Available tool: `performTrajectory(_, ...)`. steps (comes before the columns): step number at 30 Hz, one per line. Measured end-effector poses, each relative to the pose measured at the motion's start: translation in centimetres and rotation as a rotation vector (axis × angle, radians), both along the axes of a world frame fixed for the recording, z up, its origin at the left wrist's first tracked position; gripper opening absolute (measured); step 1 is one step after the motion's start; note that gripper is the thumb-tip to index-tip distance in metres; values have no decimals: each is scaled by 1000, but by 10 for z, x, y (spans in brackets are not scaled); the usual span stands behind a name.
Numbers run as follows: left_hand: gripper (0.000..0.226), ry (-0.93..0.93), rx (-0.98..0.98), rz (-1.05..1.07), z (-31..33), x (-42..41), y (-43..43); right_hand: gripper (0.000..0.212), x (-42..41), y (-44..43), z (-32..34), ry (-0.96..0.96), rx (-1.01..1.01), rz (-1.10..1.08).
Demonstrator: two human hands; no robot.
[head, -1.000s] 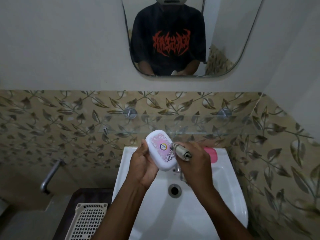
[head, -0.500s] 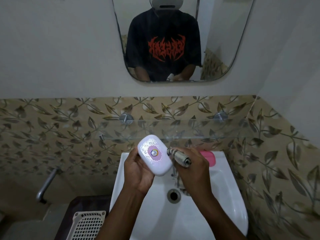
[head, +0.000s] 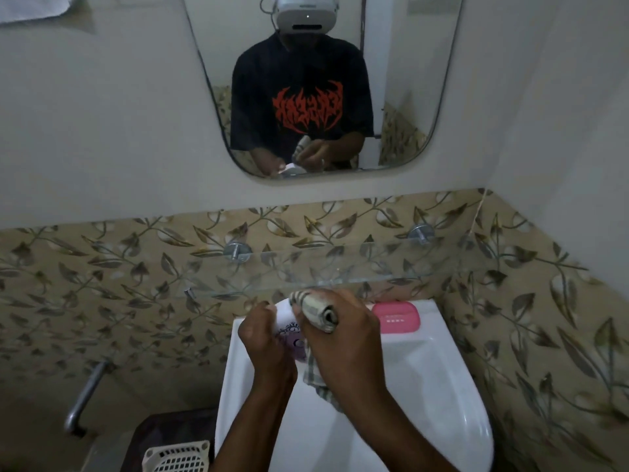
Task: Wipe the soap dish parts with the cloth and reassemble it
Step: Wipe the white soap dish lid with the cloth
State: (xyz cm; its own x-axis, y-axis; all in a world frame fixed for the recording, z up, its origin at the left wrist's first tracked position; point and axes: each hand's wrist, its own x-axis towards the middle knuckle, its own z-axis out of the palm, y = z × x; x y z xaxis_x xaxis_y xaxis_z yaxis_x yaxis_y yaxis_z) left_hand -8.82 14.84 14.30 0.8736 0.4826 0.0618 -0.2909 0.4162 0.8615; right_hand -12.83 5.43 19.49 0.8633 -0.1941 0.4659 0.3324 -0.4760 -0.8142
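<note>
White wall (head: 102,114) above, leaf-patterned tiles (head: 136,284) below. Rounded mirror (head: 408,63) hung on wall. Glass shelf (head: 357,267) ran over sink (head: 429,386). Pipe (head: 85,393), basket (head: 177,458) stood lower left. Dim light.

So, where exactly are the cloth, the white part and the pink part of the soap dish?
cloth (head: 316,310): head view, on its rolled-up end.
white part (head: 284,315): head view, on the plain area above its pattern.
pink part (head: 396,316): head view, on the middle of its top face.
</note>
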Motion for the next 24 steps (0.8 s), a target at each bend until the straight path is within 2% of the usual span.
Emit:
performTrajectory(2,26,-25,73,55,4,-2,-1,19,-1,2,-1,-24,17,-15)
performTrajectory(3,28,-31,52,85,3,-3,1,17,-1,0,-4,21,94,-20)
performTrajectory(5,19,-5,-101,107,7,0,6,11,-2,-6,-12,202,308,-38)
performTrajectory(7,18,-6,-227,82,4,0,8,16,-4,-12,-19,357,441,-71)
performTrajectory(9,22,2,-270,74,5,-3,7,16,-6,-15,-23,441,497,-91)
performTrajectory(11,13,-17,-312,71,6,-6,7,16,-6,-15,-27,509,587,-102)
performTrajectory(13,19,7,-319,67,4,-5,8,21,-3,-16,-32,590,724,-96)
performTrajectory(14,17,25,-356,74,3,-3,9,23,-2,-16,-34,628,805,-80)
performTrajectory(17,37,20,-371,80,1,1,10,28,-4,-16,-35,716,1141,58)
performTrajectory(19,35,39,-366,36,1,3,9,31,-6,-17,-31,749,1299,164)
performTrajectory(21,28,46,-308,-31,2,4,10,29,-4,-21,-26,694,1304,224)
performTrajectory(22,25,27,-261,-64,2,4,13,27,-2,-25,-21,650,1232,220)
performTrajectory(24,25,-50,-19,-91,3,4,22,15,5,-40,-10,542,887,176)
